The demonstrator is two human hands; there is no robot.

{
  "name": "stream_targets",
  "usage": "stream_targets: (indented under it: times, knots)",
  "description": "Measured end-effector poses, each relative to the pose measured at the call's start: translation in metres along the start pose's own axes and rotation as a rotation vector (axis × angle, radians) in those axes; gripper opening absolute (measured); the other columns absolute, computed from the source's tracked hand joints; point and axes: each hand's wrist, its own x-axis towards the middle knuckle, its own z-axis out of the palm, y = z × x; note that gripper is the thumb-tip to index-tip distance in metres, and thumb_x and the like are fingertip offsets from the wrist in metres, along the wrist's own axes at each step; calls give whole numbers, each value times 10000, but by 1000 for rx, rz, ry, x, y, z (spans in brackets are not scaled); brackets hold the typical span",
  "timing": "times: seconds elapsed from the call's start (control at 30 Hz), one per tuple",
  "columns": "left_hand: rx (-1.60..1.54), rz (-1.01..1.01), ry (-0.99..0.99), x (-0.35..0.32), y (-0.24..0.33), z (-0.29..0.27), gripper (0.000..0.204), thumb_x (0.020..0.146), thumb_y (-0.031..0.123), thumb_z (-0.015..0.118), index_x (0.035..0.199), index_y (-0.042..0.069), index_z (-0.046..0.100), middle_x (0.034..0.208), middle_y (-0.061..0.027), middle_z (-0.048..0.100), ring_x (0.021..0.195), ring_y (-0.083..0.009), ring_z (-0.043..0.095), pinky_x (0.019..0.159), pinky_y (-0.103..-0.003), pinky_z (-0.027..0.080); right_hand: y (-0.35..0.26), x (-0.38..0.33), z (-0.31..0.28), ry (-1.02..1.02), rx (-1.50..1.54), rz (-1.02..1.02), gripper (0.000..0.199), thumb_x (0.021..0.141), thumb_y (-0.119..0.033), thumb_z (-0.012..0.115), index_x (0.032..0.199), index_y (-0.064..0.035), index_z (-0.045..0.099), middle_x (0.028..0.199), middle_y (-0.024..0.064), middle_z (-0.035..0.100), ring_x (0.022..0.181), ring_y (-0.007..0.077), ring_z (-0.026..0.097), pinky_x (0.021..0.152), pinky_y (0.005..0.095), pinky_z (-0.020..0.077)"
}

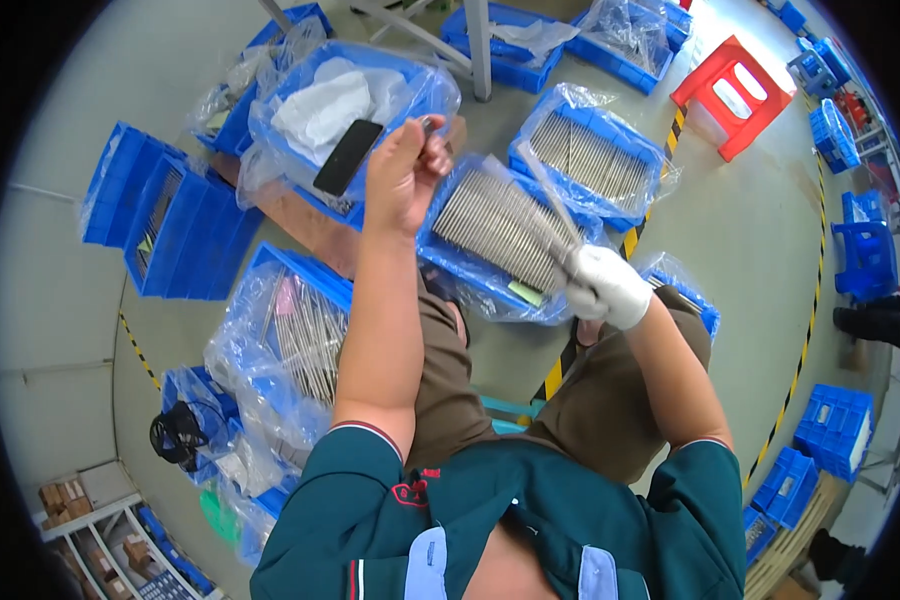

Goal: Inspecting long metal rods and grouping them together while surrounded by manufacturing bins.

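Observation:
My bare left hand [406,178] is raised over the edge of a plastic-lined blue bin [425,80], its fingers curled. A small dark tip shows at the fingers, too small to name. Beside that hand a black phone [348,158] lies on the bin's clear plastic and white sheeting. In a white glove, my right hand [608,285] is closed on a thin metal rod [550,190], blurred by motion; I cannot tell if there is more than one. Beneath the rod, a blue crate [440,255] holds rows of metal rods [495,225] and a pale green slip [525,293].
Another lined crate of rods [585,165] stands beyond. Loose rods [305,335] fill a bin at my left, near stacked blue crates [185,230]. A red stool [735,98] stands far right by yellow-black floor tape [670,140]. A metal frame leg [478,50] rises ahead.

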Motion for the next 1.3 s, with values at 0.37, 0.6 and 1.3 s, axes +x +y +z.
stream_targets:
  times: [0.37,0.6,1.3]
  knots:
    - [-20,-6,-34,0,-10,10,376,887,338,573,1000,-21,576,704,-13,528,626,-93,465,608,-229,389,129,105,-88,297,548,78,152,866,-78,556,979,19,529,814,88,597,718,201,608,681,332,534]
    - [-40,-57,46,-12,-6,14,387,889,328,581,1004,-40,542,679,-12,507,600,-87,465,580,-215,384,227,180,-120,568,860,292,159,874,34,439,991,119,507,877,202,583,804,327,614,779,442,548]
    - [-59,-175,-52,-8,-3,6,514,884,483,496,1080,8,507,695,4,479,588,-90,406,529,-243,335,264,311,-216,908,-273,516,225,777,-120,653,938,26,595,864,193,633,795,358,646,605,508,542]
